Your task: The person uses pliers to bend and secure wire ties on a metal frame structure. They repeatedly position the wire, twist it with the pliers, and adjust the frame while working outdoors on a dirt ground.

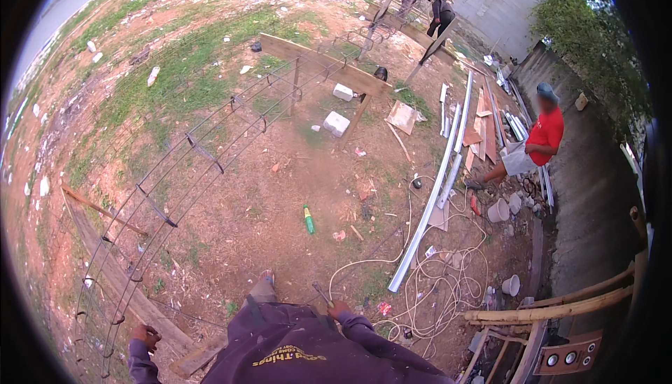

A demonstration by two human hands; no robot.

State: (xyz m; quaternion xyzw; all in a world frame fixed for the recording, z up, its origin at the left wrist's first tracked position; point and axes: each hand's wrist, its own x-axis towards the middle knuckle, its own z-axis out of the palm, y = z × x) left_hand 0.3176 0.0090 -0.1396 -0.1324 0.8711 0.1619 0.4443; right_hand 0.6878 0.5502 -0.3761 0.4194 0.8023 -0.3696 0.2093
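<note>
The person's dark purple shirt (294,335) bears yellow lettering across its lower part, upside down in this view; the green plastic bottle (309,221) lying on the dirt ahead wears a yellow label, its print too small to make out. The right hand (339,310) is closed around a short dark metal tool (322,293) that points forward beside the bare foot (264,286). The left hand (145,337) has its fingers partly curled — whether it grips anything, I cannot tell — near the close end of the rebar cage (166,217), which stretches away to the wooden batter board (325,65).
</note>
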